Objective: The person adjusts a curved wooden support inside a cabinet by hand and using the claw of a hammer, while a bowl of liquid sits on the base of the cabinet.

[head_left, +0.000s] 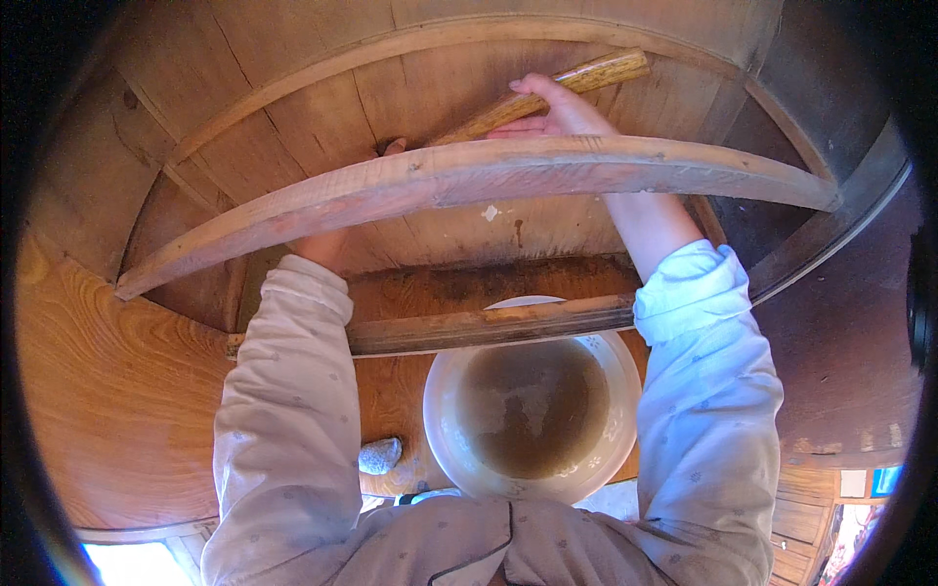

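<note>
A glossy yellow-brown wooden strip (608, 72) slants inside a large wooden furniture frame, its right end higher in the picture. Around the strip's middle is my right hand (559, 109), thumb over the upper edge and fingers below it. My left hand (393, 147) is near the strip's lower left end; only a fingertip or two rise above the curved wooden crossbar (469, 176). That bar covers the rest of the left hand, so its hold cannot be made out. Both forearms pass behind the crossbar, and above the lower wooden rail (489, 326).
A white basin (437, 415) of murky brown water stands just below the lower rail, between my arms. Beside my left sleeve lies a grey cloth (380, 455). Wood-grained panel (107, 391) extends at left, a dark brown surface (831, 361) at right.
</note>
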`<state>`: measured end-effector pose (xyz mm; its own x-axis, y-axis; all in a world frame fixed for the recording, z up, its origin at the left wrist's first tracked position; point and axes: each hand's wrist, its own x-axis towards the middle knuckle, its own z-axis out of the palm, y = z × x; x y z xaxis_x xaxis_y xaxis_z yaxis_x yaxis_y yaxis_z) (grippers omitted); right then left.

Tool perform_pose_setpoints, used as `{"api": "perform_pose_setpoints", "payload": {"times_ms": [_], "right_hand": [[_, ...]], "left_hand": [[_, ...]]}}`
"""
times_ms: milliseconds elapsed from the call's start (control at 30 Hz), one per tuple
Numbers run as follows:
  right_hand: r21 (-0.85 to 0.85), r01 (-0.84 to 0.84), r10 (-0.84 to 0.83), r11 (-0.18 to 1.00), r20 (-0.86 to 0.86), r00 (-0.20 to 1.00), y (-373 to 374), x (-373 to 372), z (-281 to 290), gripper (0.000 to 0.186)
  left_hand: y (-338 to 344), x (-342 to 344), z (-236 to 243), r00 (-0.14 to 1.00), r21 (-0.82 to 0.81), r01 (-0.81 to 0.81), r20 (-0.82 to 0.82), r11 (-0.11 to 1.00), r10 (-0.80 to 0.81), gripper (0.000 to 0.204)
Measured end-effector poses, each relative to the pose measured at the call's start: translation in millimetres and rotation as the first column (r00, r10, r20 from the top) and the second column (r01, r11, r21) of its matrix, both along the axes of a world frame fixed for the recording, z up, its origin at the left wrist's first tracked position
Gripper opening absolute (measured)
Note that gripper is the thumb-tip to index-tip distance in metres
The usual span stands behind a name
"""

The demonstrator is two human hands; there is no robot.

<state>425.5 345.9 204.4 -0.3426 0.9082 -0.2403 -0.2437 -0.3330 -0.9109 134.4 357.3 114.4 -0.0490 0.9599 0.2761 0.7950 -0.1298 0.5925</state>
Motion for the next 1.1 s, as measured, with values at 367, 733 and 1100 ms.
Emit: {"api": "perform_pose_setpoints", "payload": {"times_ms": [367, 733, 1100], "right_hand": [[-0.029, 0.046, -0.048, 0.999, -0.066, 0.997, 5.2, 4.2, -24.4, 0.058], [-0.084, 0.109, -0.12, 0.991, -0.139, 0.983, 35.3, 29.9, -55.1, 0.043], [0.235, 0.313, -0.256, 0.92, -0.244, 0.935, -63.8, -12.3, -54.3, 0.037]], "left_hand": [[22.9, -1.2, -14.9, 1.0, -0.011, 0.019, 0.021, 1.0, -0.019, 0.037], [15.5, 40.7, 29.6, 0.999, -0.042, -0.034, -0.029, 0.999, 0.033, 0.043], [-18.2, 6.2, -3.0, 1.0, 0.04, 0.007, 0.012, 0.999, -0.008, 0.041]]}}
